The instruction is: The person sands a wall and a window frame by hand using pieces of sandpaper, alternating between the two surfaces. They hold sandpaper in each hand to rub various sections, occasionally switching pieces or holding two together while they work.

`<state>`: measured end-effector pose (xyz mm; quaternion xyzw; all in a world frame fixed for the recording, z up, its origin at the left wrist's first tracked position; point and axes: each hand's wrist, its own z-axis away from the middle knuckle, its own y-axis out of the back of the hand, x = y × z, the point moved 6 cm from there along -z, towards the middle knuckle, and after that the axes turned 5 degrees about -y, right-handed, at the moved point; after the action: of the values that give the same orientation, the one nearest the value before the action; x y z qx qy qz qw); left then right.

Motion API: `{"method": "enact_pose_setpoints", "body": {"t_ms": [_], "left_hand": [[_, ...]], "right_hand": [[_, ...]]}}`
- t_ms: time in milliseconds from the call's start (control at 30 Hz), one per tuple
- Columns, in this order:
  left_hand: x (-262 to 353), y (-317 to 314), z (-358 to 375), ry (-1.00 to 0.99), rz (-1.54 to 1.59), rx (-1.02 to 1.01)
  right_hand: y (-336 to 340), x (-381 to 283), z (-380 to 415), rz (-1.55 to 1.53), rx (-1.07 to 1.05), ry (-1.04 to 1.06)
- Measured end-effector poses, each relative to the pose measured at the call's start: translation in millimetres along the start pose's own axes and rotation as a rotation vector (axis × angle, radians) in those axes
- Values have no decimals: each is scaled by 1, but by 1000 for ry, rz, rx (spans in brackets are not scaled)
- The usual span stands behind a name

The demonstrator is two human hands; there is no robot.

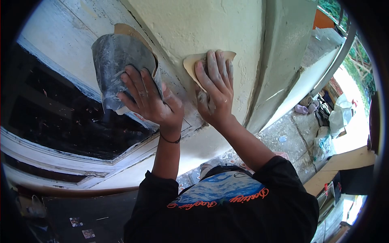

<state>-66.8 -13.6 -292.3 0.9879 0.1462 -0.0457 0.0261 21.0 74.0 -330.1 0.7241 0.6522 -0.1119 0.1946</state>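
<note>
Head view: our left hand (152,99) is on the large curled grey sheet (107,60), fingers spread over its lower right part; can't tell if the thumb pinches the edge. Sheet's in front of the pale frame beside the dark pane (60,103). Our right hand (218,79) has its fingers extended over the smaller tan sheet (194,65), unclenched, pressing it to the cream wall (182,24).

Handling, our read: both light, bendy, abrasive-type paper. Grey one looks springy, wants to curl; creases or tears if forced. Dusty fingers may slip on the backing. Best hold: broad finger pressure mid-sheet, thumb at an edge, loose corners kept from catching.
</note>
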Motion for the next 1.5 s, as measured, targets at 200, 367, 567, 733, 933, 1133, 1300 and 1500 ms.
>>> {"method": "enact_pose_setpoints", "body": {"t_ms": [200,367,567,733,933,1133,1300,1500], "left_hand": [[2,0,1,-6,-17,8],[4,0,4,-18,-30,-2],[7,1,6,-33,-48,-30],[7,0,5,3,-60,-33],[8,0,7,3,-61,-24],[6,-2,9,-62,-90,-22],[8,-1,10,-58,-94,-6],[11,-3,9,-52,-91,18]], "right_hand": [[12,-9,-61,-27,144,93],[8,11,-21,-123,109,-29],[10,22,-31,-63,222,38],[27,20,-70,-91,335,56],[15,40,-10,-23,218,-94],[35,32,-66,-78,424,-16],[29,58,21,0,236,-120],[36,47,-24,-63,322,-135]]}}
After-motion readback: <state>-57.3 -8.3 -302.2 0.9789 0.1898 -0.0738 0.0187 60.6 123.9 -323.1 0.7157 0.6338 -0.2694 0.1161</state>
